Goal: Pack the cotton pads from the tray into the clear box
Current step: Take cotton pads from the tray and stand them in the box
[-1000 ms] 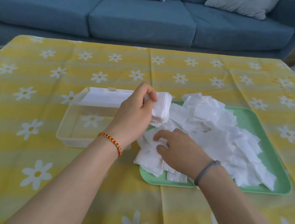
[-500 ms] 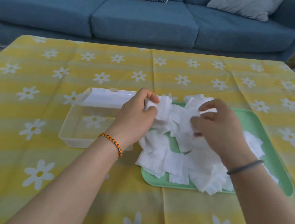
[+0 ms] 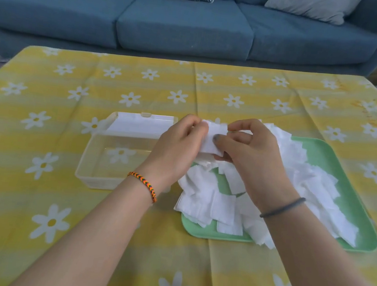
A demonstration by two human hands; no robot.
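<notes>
We are looking down on a table under a yellow daisy tablecloth, with a blue sofa beyond its far edge.

Left of the table's centre the clear box is sitting with its lid hinged back toward the far edge. Its long axis is running left to right, parallel to the near edge. We are seeing only the cloth's pattern through its floor; no pads appear to be inside yet.

Our left hand is hovering over the box's right end, fingers curled, pinching the left side of a small stack of cotton pads. Our right hand is meeting it from the other side, thumb and fingers pinching the same stack. Both hands are gripping it in the air above the gap between box and tray; it appears that we are squaring its edges.

Right of centre the green tray is holding a loose heap of cotton pads, some spilling over its near-left corner onto the cloth.

Judgement: the box opening is lying just left of and below the held stack, and the left hand is the nearer one. The coming move should be a short carry leftward and down, with the stack's flat face turned to sit along the box's long axis. Most of the task remains.
</notes>
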